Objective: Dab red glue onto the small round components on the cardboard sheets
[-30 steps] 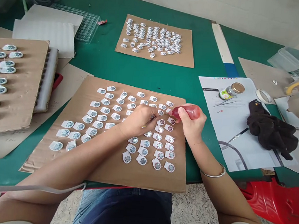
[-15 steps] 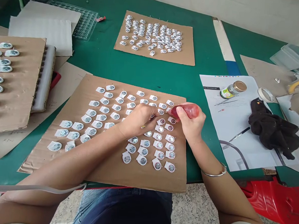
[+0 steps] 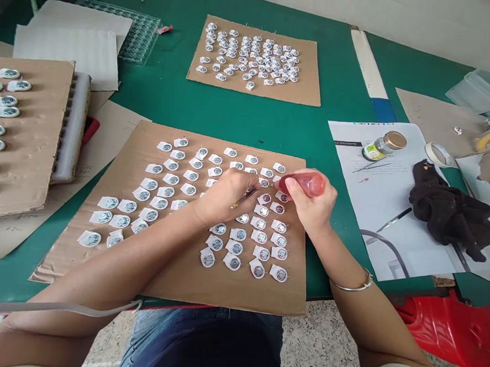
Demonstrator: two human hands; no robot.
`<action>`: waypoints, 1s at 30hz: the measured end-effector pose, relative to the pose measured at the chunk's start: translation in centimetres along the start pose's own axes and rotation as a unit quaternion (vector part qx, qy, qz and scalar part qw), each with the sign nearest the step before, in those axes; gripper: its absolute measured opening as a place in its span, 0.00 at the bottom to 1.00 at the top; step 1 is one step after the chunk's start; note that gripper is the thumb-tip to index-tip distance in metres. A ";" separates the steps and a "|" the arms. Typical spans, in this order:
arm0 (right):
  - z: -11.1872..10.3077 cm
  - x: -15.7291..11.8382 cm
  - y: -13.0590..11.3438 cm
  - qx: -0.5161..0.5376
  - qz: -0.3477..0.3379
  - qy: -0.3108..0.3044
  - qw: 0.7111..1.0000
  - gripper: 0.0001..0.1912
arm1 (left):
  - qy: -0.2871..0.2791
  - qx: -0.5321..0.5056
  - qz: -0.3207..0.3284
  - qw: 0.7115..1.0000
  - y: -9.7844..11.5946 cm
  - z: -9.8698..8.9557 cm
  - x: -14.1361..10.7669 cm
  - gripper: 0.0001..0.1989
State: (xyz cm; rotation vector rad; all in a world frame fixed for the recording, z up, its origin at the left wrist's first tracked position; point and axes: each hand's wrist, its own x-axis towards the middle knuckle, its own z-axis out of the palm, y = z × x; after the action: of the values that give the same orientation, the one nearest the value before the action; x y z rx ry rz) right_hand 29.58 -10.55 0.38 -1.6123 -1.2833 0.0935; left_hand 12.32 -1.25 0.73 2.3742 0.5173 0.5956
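My right hand is wrapped round a small red squeeze bottle, its nozzle pointing left, low over the small white round pieces near the right edge of a cardboard sheet. Just left of the nozzle, my left hand is closed on slim metal tweezers, whose tips are hidden by the fingers. Rows of white tabbed pieces with silvery patterned centres lie on this cardboard. A few by the bottle, such as one piece, have dark red centres.
Another cardboard sheet with similar pieces lies at the back. A raised cardboard with more stands at left. To the right are printed paper, a glass jar, a black cloth, a knife-like tool and a tape roll.
Hardly anything differs. Both hands keep nearly the same place, with the bottle shifted very slightly left. The view itself has moved a touch.
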 end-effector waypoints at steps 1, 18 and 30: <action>0.0 0.0 -0.1 0.001 0.000 -0.006 1.000 0.08 | -0.002 -0.001 -0.002 1.000 0.1 -0.1 0.0 0.05; -0.1 -0.1 0.2 0.022 0.036 -0.041 0.998 0.09 | 0.000 -0.053 -0.092 0.994 0.4 -0.7 0.5 0.07; 0.0 -0.2 0.6 0.050 0.056 -0.041 0.996 0.09 | -0.013 -0.085 -0.131 0.988 0.6 -0.9 0.6 0.08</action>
State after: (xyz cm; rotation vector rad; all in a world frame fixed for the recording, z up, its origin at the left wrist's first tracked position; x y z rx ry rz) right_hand 29.92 -10.68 -0.15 -1.6074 -1.2310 0.2905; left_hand 12.47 -0.96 1.95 2.1065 0.7225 0.4680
